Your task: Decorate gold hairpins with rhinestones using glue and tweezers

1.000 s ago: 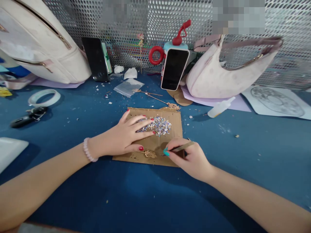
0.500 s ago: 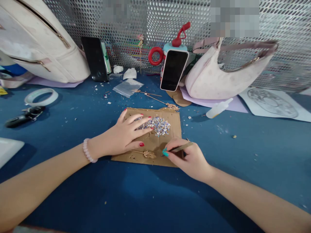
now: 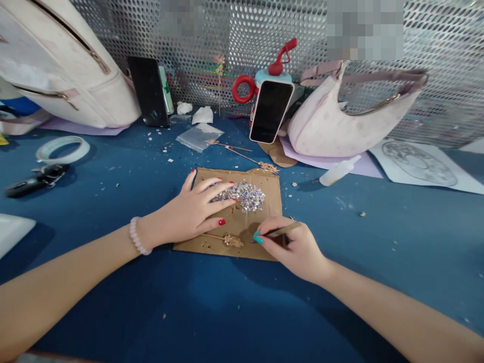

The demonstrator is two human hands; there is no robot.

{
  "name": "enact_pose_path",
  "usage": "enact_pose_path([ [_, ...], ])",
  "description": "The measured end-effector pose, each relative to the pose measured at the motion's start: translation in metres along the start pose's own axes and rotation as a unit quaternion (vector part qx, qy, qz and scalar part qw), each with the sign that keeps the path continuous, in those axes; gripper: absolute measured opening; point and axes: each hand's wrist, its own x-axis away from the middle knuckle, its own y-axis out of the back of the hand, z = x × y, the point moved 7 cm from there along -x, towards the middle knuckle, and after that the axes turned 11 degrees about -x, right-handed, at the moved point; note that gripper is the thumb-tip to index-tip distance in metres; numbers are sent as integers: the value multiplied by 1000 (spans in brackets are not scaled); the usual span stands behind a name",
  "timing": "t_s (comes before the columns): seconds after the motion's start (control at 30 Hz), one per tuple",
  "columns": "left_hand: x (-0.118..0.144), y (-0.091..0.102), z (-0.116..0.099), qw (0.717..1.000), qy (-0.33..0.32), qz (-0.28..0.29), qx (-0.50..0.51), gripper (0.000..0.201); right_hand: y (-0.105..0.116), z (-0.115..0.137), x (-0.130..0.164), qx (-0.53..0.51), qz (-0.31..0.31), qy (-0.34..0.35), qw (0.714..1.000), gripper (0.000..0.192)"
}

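Observation:
My left hand lies flat with fingers spread on a piece of cardboard, its fingertips at a pile of small glittering rhinestones. Below its thumb rests a gold hairpin with an ornate head; part of its stem is under the hand. My right hand is closed in a pinch around slim, brownish tweezers, held like a pen. Their dark tip points at the cardboard, just right of the hairpin's head. Whether the tip holds anything is too small to tell.
Beyond the cardboard lie more gold hairpins and a plastic bag. A glue bottle lies to the right. Phones, a handbag and a backpack stand along the mesh wall. Tape sits left.
Both hands hold nearly the same positions, the tweezers still beside the hairpin's head. The view has shifted very slightly.

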Motion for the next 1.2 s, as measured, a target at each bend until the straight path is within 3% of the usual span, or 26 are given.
enact_pose_path([
  [0.6,-3,1,-5,997,19,-18,67,38,1,-2,0,23,-1,-12,1000,8],
  [0.97,12,9,-3,995,9,-47,87,35,9,-18,0,20,-28,-75,997,11],
  [1.07,15,9,10,989,51,-72,122,34,16,-17,-3,45,-32,-41,998,11],
  [1.2,18,6,40,954,170,-133,207,34,27,-24,-6,71,-59,-38,995,9],
])
